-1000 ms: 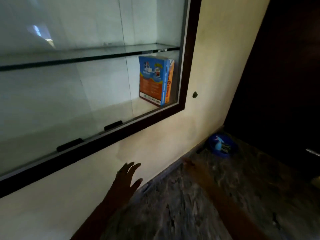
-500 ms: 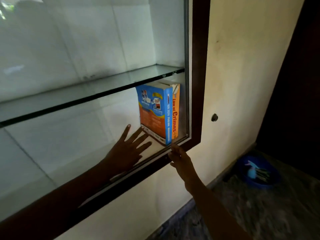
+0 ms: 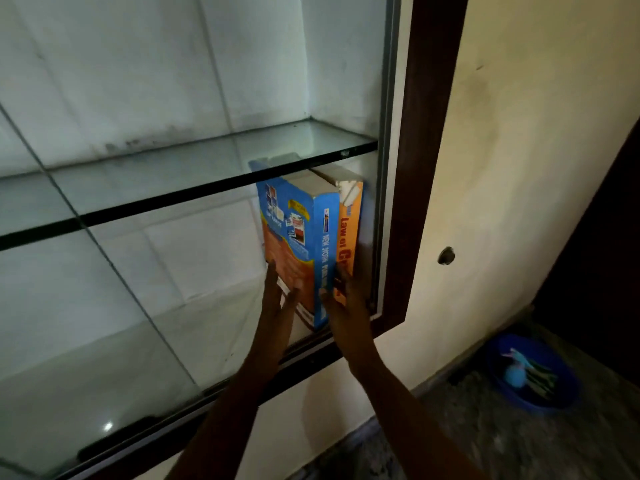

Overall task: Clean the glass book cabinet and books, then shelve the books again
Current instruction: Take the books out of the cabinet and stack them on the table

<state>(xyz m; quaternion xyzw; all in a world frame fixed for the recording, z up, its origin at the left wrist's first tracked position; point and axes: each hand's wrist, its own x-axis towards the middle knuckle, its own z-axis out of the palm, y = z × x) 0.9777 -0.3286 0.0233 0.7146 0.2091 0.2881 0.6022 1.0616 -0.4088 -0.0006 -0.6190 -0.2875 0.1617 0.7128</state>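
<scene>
**Two chunky law books, one glass cabinet**

Dim room with a cream plastered wall (image 3: 502, 168), and set into it is a glass-fronted book cabinet with a dark brown wooden frame (image 3: 426, 168). Down at 4 o'clock on the mottled stone floor (image 3: 485, 427) sits a round blue plastic basin (image 3: 561, 400) with a pale blue spray bottle (image 3: 512, 375) in it.

The only books I can see are a thick blue paperback (image 3: 298, 237) and a thick orange paperback (image 3: 349, 230). They stand upright, touching, at the 3 o'clock end of the lower compartment, right under the clear glass shelf (image 3: 207, 188).

The person's left hand (image 3: 277, 306) lies flat, fingers straight, on the blue one's front cover. The right hand (image 3: 346, 313) is spread over the spines, thumb on blue and fingers on orange. Neither hand has closed on anything.

Those two look hefty, with floppy glossy covers, so I'd squeeze them together low down with palms on the outer covers. I'd also steer clear of that shelf edge, which I'd guess chips easily.
</scene>
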